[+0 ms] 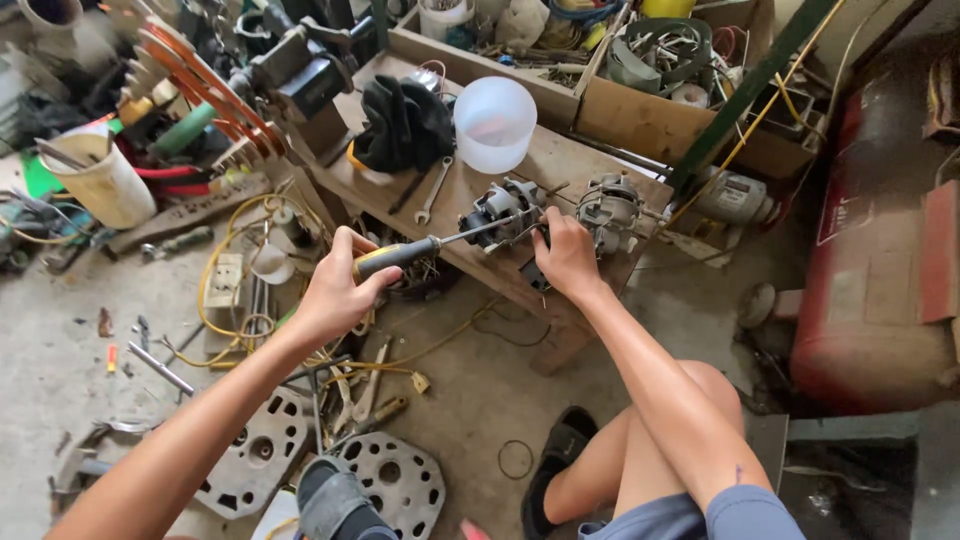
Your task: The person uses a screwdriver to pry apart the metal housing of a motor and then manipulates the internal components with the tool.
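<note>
My left hand (335,285) grips the yellow and black handle of a screwdriver (430,243). Its shaft points right, with the tip against a small electric motor (500,210) on a low wooden bench (560,165). My right hand (565,255) rests on the bench edge beside that motor, fingers pressing on a dark part under it. A second, similar motor (612,208) sits just to the right.
On the bench lie a white plastic bowl (494,120), black gloves (405,125) and a wrench (434,190). A yellow cable (225,240), tools and grey perforated discs (395,485) litter the concrete floor. A red tank (880,250) stands at right; a bucket (105,180) at left.
</note>
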